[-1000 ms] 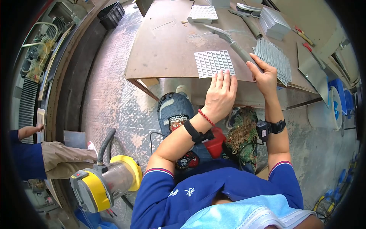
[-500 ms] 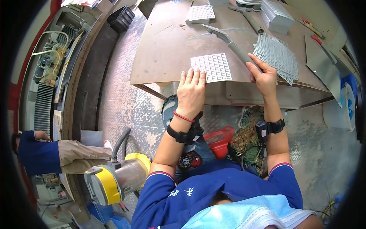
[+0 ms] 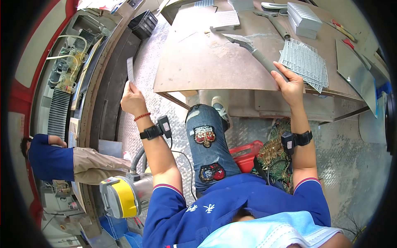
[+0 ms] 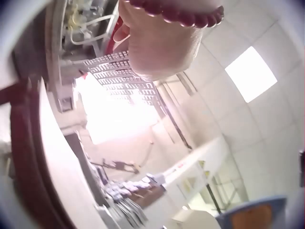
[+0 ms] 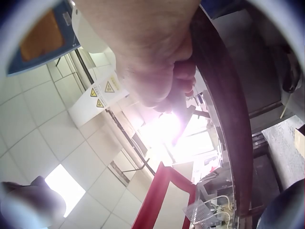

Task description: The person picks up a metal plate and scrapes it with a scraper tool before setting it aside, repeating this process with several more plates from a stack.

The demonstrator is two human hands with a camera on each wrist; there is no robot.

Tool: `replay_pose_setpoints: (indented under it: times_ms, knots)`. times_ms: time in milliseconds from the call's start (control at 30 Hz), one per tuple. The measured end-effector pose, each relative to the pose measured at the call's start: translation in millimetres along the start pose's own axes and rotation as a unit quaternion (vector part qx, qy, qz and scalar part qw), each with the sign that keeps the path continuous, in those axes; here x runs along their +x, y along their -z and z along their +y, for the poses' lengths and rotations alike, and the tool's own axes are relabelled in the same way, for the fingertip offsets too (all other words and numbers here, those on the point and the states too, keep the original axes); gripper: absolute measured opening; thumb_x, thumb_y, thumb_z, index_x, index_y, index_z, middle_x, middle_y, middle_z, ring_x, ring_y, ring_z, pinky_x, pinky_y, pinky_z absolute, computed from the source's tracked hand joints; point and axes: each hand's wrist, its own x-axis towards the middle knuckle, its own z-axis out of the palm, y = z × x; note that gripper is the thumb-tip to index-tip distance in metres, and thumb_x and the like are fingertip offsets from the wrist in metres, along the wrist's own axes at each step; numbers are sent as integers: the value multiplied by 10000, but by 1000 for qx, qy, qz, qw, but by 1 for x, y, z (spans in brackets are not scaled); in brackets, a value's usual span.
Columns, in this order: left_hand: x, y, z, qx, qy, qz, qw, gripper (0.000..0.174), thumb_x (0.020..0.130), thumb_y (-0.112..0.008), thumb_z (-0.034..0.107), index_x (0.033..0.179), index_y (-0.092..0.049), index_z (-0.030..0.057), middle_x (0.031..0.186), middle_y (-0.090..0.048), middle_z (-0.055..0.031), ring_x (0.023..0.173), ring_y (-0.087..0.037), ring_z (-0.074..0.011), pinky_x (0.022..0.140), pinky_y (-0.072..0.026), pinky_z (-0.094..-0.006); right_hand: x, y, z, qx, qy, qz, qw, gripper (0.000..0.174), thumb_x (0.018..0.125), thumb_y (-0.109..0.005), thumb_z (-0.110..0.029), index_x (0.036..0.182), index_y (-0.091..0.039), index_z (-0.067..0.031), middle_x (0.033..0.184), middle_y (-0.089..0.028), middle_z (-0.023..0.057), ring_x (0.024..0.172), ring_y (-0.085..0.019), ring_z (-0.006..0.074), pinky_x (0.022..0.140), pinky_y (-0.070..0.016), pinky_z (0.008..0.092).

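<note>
My left hand is raised off the table's left side and pinches a white perforated grid sheet, seen nearly edge-on. In the left wrist view the same sheet shows its rows of slots, partly washed out by glare. My right hand, over the table's front edge, grips a long grey tool with a ribbed middle and a flat pointed tip. That tip points away to the left, over the tabletop. Beside the right hand lies a loose pile of grid sheets.
On the brown table stand a tall stack of sheets and a smaller stack, with a grey T-shaped tube between. A yellow vacuum cleaner is on the floor at left. Farther left stands another person.
The left hand first lay on the grid sheet at the table's front edge, then slid left; now it has lifted the sheet off to the left. The right hand still holds the grey tool.
</note>
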Motion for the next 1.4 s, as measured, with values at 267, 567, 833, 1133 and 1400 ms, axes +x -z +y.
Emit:
replay_pose_setpoints:
  times_ms: [267,567,833,1133,1400]
  knots:
    - [-32,-23,-20,-157,76,-131,976,250,882,-634,277,819,-740,59,646,-638,-192,563,-623,-375,537,-465,-447,1,2,2,-21,-2,-4,1000,325,846,-760,-118,1152,-711,-23,649,-551,-64,539,-426,16,485,-331,204]
    - [-36,-11,-18,-110,-6,-176,978,217,894,-664,268,899,-745,68,727,-648,-209,641,-686,-320,573,-495,-382,-1,1,-4,-28,-10,-1,1000,339,838,-766,-129,1154,-710,-21,645,-555,-63,541,-435,15,487,-334,202]
    - [-18,41,11,-186,-92,-38,977,159,903,-679,197,917,-766,64,654,-666,-156,525,-646,-282,472,-447,-360,-1,-1,-2,-76,-2,-15,997,325,838,-754,-148,1140,-718,-33,688,-641,-4,548,-518,53,513,-407,224]
    - [-92,102,144,-398,-423,-97,808,243,738,-729,-46,972,-715,16,872,-720,-123,824,-719,-272,749,-573,-373,-23,-3,-30,-473,269,65,837,189,805,-721,-176,973,-753,-93,969,-692,24,926,-595,229,815,-452,368]
    - [-145,108,185,-485,-518,-72,701,208,789,-688,37,994,-727,32,986,-731,-99,989,-709,-247,900,-552,-378,-102,56,-62,80,-157,-14,984,236,953,-656,-205,925,-713,23,722,-665,26,550,-548,57,471,-419,207]
